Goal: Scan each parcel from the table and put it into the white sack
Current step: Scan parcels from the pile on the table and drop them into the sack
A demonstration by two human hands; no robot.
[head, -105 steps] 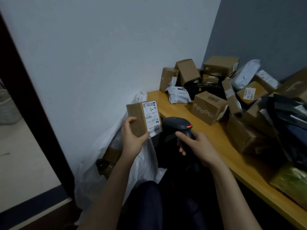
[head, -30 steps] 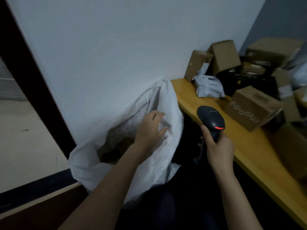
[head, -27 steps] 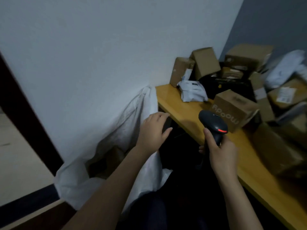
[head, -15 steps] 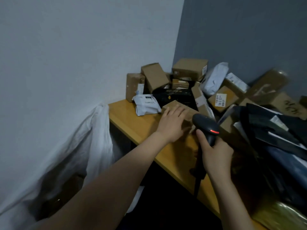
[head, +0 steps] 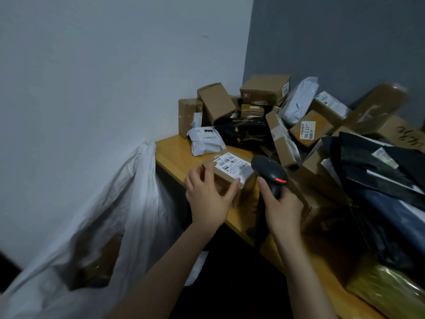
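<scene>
Gripping a labelled box (head: 227, 174) at the table (head: 170, 155) edge, the left hand (head: 207, 199) faces it to the scanner (head: 268, 169) clenched in the right hand (head: 282, 208). Some boxes sit in the sack (head: 128, 203); many parcels (head: 310, 127) wait, far right.

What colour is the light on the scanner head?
Red: a short strip on the black scanner in the right hand, seen in the head view.

Light: dim, cool and flat; the white wall (head: 115, 77) is brightest.
Shadows: deep under the table (head: 172, 153) and across the dark bags (head: 379, 180).
Glow: red lamp on the scanner (head: 268, 168).
Blur: white sack (head: 128, 203) and lower corners soft, edges bowed.
</scene>
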